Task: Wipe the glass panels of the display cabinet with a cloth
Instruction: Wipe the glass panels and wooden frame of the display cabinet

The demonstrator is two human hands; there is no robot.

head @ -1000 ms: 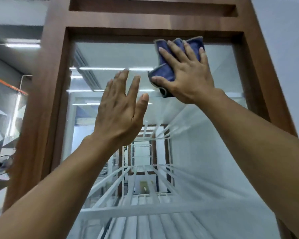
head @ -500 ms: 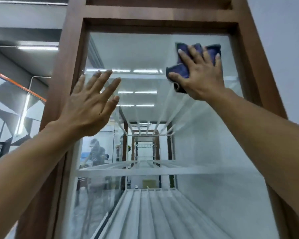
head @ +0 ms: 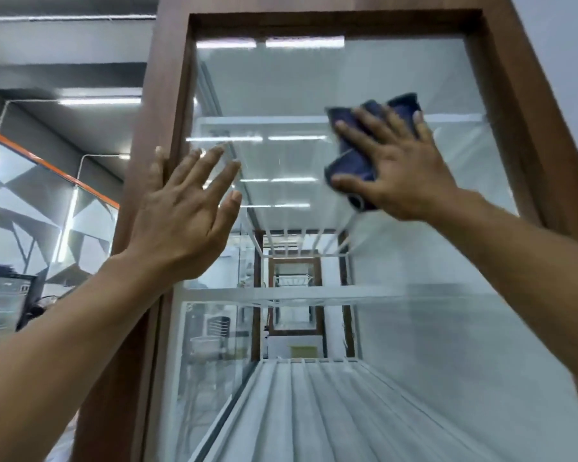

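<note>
Right hand (head: 402,171) lies flat with fingers spread straight, pressing a blue cloth (head: 352,158) against the glass (head: 431,345) in the upper right part of the front panel. The left hand (head: 181,221) is open too, fingers splayed, up by the left side of the wood frame (head: 167,78); whether it touches the glass or the frame I cannot tell.

The wiping looks to be at the top of this panel, so I judge the task well short of done: the middle and lower glass seem yet to be covered, and so does the side pane (head: 214,331). No clear streaks or dirt show, so what is already clean is hard to say.

Nothing blocks the cloth's path except the left hand, should the strokes run across. Behind the glass sit white slatted shelves (head: 281,293). Farther left, a grey patterned wall (head: 30,211) stands under ceiling strip lights (head: 97,101).
</note>
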